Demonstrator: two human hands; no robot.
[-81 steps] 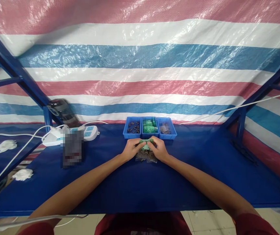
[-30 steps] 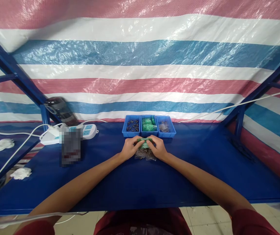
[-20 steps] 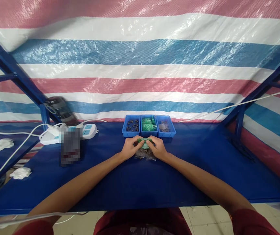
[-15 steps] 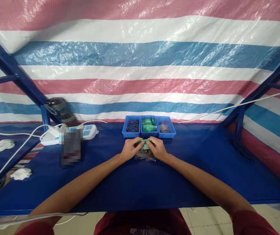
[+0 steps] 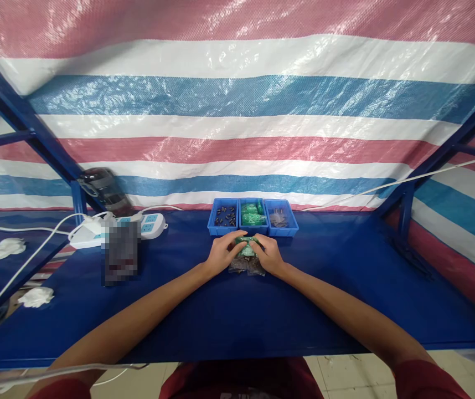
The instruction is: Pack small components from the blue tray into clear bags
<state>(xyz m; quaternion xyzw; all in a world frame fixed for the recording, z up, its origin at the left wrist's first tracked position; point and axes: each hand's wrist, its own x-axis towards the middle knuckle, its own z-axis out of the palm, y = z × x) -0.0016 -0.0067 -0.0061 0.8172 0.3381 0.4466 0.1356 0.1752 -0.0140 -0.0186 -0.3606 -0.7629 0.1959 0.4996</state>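
Note:
Between my two hands is a small green packet, gripped from both sides near the middle of the blue table. My left hand closes on its left side, and my right hand closes on its right side, thumbs on top. Just below the green packet lie clear bags of small brownish parts. Beyond my hands stand three joined blue bins: the left bin has dark metal pieces, the middle bin green packets, the right bin clear bags with small parts.
On the left are a white power strip with cables, a blurred dark object, a dark bottle and crumpled white tissues. A blue frame rises at the right, with a striped sheet behind.
The view has tilted slightly, so the bins sit a little lower. My fingers have shifted slightly on the green packet, which both hands still hold.

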